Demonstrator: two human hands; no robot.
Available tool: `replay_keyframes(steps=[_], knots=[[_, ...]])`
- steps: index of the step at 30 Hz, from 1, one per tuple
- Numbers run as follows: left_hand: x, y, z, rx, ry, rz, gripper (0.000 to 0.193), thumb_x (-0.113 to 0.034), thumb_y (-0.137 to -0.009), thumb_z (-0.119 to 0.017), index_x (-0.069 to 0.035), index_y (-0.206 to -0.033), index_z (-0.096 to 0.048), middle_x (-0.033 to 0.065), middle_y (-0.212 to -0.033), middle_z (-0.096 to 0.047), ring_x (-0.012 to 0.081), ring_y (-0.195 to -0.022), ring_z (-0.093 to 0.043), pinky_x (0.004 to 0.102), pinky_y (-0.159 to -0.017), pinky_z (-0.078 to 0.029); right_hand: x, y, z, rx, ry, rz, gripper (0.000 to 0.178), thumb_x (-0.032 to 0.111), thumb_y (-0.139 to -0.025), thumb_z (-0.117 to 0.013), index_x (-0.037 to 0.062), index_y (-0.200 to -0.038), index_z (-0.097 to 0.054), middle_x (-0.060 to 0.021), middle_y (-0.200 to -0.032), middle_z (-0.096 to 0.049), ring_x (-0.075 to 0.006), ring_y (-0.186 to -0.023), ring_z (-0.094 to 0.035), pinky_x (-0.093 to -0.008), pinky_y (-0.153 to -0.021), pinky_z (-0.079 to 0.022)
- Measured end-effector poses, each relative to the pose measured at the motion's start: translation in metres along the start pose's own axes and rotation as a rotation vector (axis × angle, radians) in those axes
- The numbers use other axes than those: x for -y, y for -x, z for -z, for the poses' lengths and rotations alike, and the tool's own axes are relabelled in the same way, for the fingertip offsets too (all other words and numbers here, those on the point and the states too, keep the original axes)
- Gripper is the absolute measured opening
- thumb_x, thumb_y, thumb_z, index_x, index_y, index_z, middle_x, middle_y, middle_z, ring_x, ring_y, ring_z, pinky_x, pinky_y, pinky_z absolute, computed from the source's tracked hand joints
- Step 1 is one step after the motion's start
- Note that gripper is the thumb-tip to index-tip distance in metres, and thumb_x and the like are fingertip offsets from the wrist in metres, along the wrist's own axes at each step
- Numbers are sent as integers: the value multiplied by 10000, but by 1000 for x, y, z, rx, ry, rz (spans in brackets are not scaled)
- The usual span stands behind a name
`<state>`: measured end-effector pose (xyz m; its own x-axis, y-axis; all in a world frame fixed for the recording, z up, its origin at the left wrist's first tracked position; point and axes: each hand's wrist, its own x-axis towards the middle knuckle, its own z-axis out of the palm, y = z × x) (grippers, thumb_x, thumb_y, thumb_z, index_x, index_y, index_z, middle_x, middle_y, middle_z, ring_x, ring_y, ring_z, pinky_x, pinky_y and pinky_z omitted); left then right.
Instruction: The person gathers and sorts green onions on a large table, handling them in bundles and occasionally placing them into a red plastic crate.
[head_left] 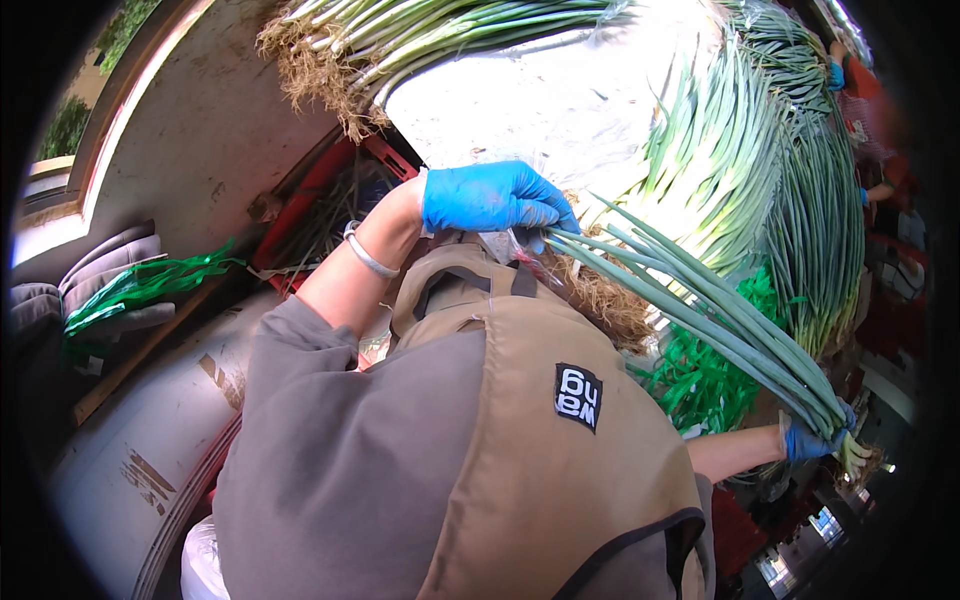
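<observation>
Head view: onions (745, 325) are gripped by the left hand (495, 200), upper centre, and right hand (812, 440), lower right, well apart; bending should be carefully avoided.

Left forearm (340, 281) raised, elbow bent, the gloved left hand (495, 198) curled inward; right hand (808, 441), likewise gloved, clenched, extended out sideways.

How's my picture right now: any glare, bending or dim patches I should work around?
Head view: harsh sunlight burns the table nearly white, wiping out its detail; head view: fisheye bending grows toward the rim, with black corners; head view: left hand is brightly lit, right hand dimmer near the rim; head view: the far-right background is dark and hard to read.
</observation>
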<state>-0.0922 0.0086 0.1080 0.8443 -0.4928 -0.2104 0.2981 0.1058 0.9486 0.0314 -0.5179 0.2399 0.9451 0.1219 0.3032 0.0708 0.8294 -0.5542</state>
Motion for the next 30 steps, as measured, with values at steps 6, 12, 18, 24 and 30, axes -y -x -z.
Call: replay_keyframes(steps=[6, 12, 18, 24, 30], knots=[[-12, -8, -14, -83, -495, 100, 280, -138, -839, -556, -24, -1095, -566, 129, -914, -607, 227, -825, -581, 317, -762, -464, 7, -1, 13, -129, 533, 277, 234, 143, -781, -474, 20, -969, -540, -90, -939, -591, -201, -918, -551, -355, -897, -411], [4, -31, -27, -318, -1135, -387, 58, -42, -727, -549, -37, -785, -548, 165, -713, -500, 354, -689, -518, 395, -582, -427, 7, 1, 19, -260, 702, 329, 188, 200, -835, -467, 50, -902, -559, -92, -874, -595, -194, -806, -556, -323, -777, -444], [-7, -42, -42, -466, -1425, -242, 16, -52, -768, -541, -47, -772, -526, 126, -675, -508, 283, -582, -520, 357, -508, -416, -26, -15, 28, -599, 278, 430, 156, 93, -759, -520, 29, -901, -529, -89, -832, -568, -220, -772, -552, -369, -749, -466], [-15, -49, -13, -629, -81, 106, 232, -100, -854, -463, -31, -668, -584, -41, -478, -409, 34, -400, -311, 198, -388, -219, -59, -34, 87, -780, 272, 297, 160, 66, -744, -510, -13, -882, -524, -122, -815, -565, -241, -762, -554, -377, -766, -469], [12, 70, 72, -1298, -316, 44, 170, -82, -811, -481, -59, -714, -618, -54, -498, -412, 28, -413, -319, 196, -393, -207, -18, -111, 135, -787, 183, 282, 203, 94, -750, -522, 0, -918, -586, -129, -943, -600, -250, -888, -571, -373, -849, -456]])
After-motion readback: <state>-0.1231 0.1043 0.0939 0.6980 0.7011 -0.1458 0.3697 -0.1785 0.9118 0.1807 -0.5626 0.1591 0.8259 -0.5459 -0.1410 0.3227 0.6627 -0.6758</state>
